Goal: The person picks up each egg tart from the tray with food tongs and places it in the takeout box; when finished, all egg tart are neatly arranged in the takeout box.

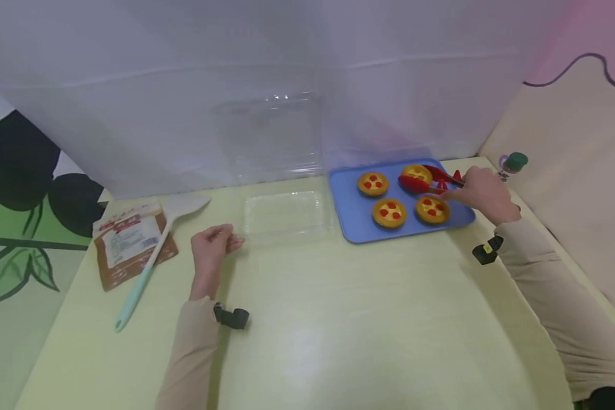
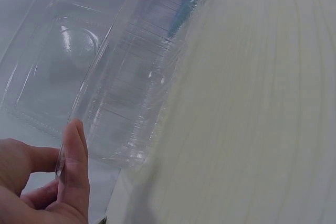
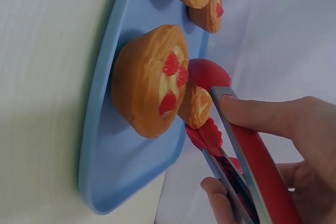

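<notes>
My right hand grips a pair of tongs with red heads and metal arms. The tongs' heads stand apart on either side of the far-right tart on a blue tray. Three more tarts with red toppings lie on the tray: a far-left one, a near-left one and a near-right one. At the left, my left hand pinches the edge of a clear plastic box between thumb and fingers. The box's lid stands raised at the back.
A brown and white packet lies at the left, with a spatula across it, its handle pale turquoise. A white curtain hangs behind the table. Past my right hand, a small green-topped object shows near the right edge.
</notes>
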`<state>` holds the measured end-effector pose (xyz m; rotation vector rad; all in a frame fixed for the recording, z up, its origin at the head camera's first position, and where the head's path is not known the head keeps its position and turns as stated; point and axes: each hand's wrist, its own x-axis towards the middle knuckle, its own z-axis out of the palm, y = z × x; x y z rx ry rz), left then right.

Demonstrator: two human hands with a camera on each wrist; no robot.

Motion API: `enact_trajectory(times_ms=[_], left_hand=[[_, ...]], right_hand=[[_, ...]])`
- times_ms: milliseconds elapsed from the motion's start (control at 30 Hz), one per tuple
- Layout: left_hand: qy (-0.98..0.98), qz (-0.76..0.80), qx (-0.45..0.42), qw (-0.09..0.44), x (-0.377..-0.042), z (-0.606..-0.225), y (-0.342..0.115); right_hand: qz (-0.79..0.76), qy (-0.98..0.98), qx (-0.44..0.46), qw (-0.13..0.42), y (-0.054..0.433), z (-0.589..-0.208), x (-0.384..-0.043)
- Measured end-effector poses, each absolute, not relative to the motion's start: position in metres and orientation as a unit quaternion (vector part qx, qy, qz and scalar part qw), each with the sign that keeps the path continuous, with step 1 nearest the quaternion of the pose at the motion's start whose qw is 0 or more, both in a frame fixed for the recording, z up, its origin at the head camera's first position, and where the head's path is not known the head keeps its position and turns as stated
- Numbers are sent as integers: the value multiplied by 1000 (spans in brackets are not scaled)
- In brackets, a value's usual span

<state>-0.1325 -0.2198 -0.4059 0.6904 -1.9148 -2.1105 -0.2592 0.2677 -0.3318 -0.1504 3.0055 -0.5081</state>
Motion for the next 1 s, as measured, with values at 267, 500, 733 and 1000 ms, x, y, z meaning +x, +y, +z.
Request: enact_trajectory(times_ms=[267, 500, 733, 1000], left_hand=[[-649, -719, 224, 110, -139, -406, -213], [-648, -717, 231, 118, -138, -404, -214], [-634, -728, 232, 115, -145, -402, -204], [-633, -728, 238, 114, -150, -404, -196]], right_hand=[[-195, 978, -71, -1, 273, -320, -249], [-212, 972, -101, 3, 247, -304, -236], [-239, 960, -137, 49, 211, -291, -226], [-249, 941, -204, 101, 149, -295, -226]])
